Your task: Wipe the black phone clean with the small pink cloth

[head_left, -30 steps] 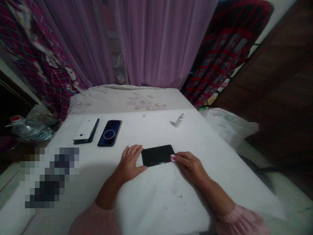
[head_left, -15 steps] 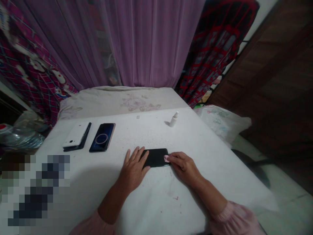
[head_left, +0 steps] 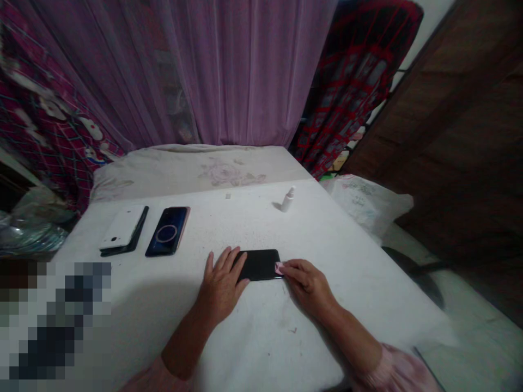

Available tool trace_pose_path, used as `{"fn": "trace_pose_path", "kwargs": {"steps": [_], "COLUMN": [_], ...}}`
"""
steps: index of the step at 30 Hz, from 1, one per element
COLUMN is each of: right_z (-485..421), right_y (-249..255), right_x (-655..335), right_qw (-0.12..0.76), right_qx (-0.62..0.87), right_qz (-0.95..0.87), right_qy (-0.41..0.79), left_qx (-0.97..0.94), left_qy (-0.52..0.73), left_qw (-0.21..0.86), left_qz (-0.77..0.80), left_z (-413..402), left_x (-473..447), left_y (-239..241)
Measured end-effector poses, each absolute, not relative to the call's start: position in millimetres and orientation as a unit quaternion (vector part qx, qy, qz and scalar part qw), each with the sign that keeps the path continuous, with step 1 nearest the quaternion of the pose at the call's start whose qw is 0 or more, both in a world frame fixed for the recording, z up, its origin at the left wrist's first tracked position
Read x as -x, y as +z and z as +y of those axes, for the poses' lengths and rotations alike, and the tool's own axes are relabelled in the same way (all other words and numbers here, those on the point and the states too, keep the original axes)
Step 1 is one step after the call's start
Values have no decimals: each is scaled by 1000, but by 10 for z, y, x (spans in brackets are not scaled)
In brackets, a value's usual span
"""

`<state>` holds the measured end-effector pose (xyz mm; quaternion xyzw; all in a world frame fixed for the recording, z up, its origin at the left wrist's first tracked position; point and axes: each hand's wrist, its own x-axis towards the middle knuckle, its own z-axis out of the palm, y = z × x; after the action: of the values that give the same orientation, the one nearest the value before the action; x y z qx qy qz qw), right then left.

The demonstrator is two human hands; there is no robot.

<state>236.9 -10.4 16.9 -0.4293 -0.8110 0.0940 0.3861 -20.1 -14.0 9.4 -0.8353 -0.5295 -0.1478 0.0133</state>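
Note:
A black smartphone [head_left: 258, 265] lies flat and sideways on the white-covered table. Over its left end rests my left hand [head_left: 220, 288], fingers spread, the thumb by the near edge; the palm hides that end. My right hand [head_left: 308, 286] is closed in a pinch on a small pink cloth [head_left: 279, 268], which touches the screen near the phone's right end. Most of the cloth is tucked behind the fingers.
A white spray bottle [head_left: 288, 200] stands beyond the hands. To the left lie a blue phone with a ring design [head_left: 167, 231] and a white phone [head_left: 121, 227] on a dark one. A small pale square [head_left: 228, 196] and crumbs lie on the cover [head_left: 245, 337].
The view has shifted slightly, so everything sits a little further left. The pink cloth stays at the phone's right end, and both hands keep nearly the same pose.

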Motion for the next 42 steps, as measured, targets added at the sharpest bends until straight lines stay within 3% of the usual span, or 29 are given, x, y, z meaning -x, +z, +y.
{"fn": "trace_pose_path", "kwargs": {"steps": [12,22,30,36,42], "right_z": [387,-305,377,438,366], "right_y": [54,144,88,137,269], "right_x": [-2273,-2349,-2243,-2225,-2125], "right_qw": [390,394,355,378,290], "right_qx": [483,479,552,603,614], "right_qz": [-778,-773,-741,-671,-714], "right_qy": [91,134,142,207,172], "left_qx": [841,840,837,816,811], "left_qy": [-152,-149,-178,-213,-208], "left_qw": [25,4,-18,1,17], "left_qz": [-519,-522,-517,-538,-547], "left_z": [-121,-129,-122,-105,-95], "left_x": [213,204,234,336,390], "left_y": [34,76,13,-112,-132]}}
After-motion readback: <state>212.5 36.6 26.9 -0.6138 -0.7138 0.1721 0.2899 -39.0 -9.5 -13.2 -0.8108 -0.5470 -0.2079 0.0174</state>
